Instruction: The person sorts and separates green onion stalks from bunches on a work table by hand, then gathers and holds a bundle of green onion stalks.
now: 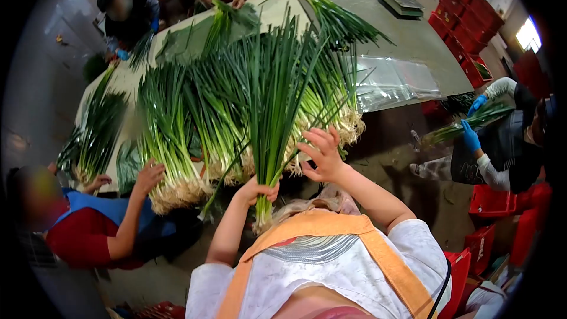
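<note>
A bunch of green onions (273, 100) is held upright in the left hand (258, 191), whose fingers are wrapped tightly around the stalks just above the roots; pale, stringy root ends are seen hanging below the fist, close to the orange apron (319, 224). The long axis of the bunch runs almost vertically in the view, from the fist up to the fanned green tips, which are spread out in front of the heaped onions (195, 136) lying on the surface (413, 41). The right hand (322, 155) is held just to the right of the stalks, a little above the left fist, with its fingers spread wide and nothing grasped; it is seen near the bunch but apart from it, so the stalks lie to its left. The held bunch looks fresh, with straight dark-green leaves, whitish lower stems and a tuft of soil-coloured roots. The heaped onions are laid with roots toward the near edge of the surface. At the left, another person's hand (149, 176) is rested on that heap, and at the right a person in blue gloves (471, 137) is seen holding another bundle. Clear plastic sheeting (396, 82) is spread on the surface beyond
</note>
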`<state>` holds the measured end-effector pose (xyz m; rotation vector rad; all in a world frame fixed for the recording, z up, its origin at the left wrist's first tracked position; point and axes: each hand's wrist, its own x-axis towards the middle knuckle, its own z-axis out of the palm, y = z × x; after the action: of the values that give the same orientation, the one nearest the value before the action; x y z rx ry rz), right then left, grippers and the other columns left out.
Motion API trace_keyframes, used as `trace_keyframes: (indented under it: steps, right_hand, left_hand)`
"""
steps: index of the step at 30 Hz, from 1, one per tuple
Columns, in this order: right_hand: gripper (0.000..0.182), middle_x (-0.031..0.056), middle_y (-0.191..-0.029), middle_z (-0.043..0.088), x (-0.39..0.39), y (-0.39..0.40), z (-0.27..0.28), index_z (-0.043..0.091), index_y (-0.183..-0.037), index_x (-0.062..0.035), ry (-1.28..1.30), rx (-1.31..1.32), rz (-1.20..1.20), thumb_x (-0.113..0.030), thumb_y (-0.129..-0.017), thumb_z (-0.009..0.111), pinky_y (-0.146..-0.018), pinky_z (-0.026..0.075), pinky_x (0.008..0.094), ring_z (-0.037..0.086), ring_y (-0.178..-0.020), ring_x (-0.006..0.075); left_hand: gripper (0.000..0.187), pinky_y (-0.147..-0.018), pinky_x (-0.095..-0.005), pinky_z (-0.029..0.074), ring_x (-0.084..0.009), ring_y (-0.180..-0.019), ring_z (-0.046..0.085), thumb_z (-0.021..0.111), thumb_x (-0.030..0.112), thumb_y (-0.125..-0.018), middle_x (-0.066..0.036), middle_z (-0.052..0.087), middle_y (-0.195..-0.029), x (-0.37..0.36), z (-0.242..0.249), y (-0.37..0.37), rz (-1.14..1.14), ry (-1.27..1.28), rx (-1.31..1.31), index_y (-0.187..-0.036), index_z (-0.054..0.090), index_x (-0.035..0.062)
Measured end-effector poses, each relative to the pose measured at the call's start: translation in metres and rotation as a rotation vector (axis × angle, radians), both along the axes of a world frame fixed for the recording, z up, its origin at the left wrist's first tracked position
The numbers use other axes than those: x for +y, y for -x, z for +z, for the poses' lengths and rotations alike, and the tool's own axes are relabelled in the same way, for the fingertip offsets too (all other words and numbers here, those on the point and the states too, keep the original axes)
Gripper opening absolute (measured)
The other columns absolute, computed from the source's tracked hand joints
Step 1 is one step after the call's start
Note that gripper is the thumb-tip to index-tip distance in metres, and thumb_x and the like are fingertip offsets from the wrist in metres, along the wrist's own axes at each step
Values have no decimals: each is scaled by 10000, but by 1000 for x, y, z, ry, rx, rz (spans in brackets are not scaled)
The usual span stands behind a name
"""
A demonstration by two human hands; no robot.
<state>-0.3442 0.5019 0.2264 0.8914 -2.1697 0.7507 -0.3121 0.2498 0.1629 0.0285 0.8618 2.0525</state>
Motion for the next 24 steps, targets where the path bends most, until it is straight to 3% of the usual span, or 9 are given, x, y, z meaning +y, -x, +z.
trace_keyframes:
  steps: [7, 11, 14, 19, 22, 24]
  right_hand:
    - [451, 87, -1230, 466, 61, 35, 56, 515, -1149, -119, 72, 175, -280, -183, -719, 636, -992, 242, 435, 439, -1120, 253]
    - [419, 63, -1200, 501, 58, 17, 33, 520, -1154, -157, -80, 202, -183, -221, -751, 617, -1044, 203, 429, 467, -1112, 216]
    - [485, 31, -1213, 500, 58, 15, 16, 510, -1173, -183, -224, 298, -118, -236, -710, 641, -1070, 163, 425, 476, -1109, 204]
    - [600, 44, -1295, 438, 80, 23, 41, 474, -1219, -226, -67, 161, -154, -364, -669, 671, -1081, 132, 456, 382, -1219, 244]
    - [645, 29, -1386, 366, 62, 4, 42, 443, -1254, -276, -307, 232, 109, -328, -665, 699, -1076, 127, 474, 323, -1289, 251]
    - [699, -22, -1439, 311, 50, -7, 32, 383, -1301, -362, -534, 203, 243, -226, -682, 675, -1088, 92, 479, 298, -1320, 191]
  left_hand:
    - [491, -505, -326, 371, -162, -498, 452, 710, 27, -634, -68, 468, -636, -30, -2, -18, -71, -147, -19, -1083, 511, 23]
    - [496, -491, -323, 356, -162, -476, 440, 722, 57, -618, -64, 453, -606, -35, 4, -23, -64, -131, 2, -1068, 516, 27]
    - [492, -481, -319, 347, -163, -470, 433, 727, 60, -611, -66, 446, -596, -35, 6, -23, -70, -134, 11, -1058, 525, 27]
    - [484, -479, -316, 347, -168, -475, 435, 727, 42, -609, -78, 462, -606, -39, 11, -25, -101, -94, 6, -1052, 533, 14]
    - [476, -490, -304, 359, -165, -493, 451, 733, 49, -623, -87, 485, -626, -35, 16, -22, -149, -36, -6, -1047, 523, -3]
    - [481, -491, -297, 362, -161, -498, 454, 735, 49, -628, -83, 485, -626, -23, 25, -21, -181, -2, -37, -1052, 516, -9]
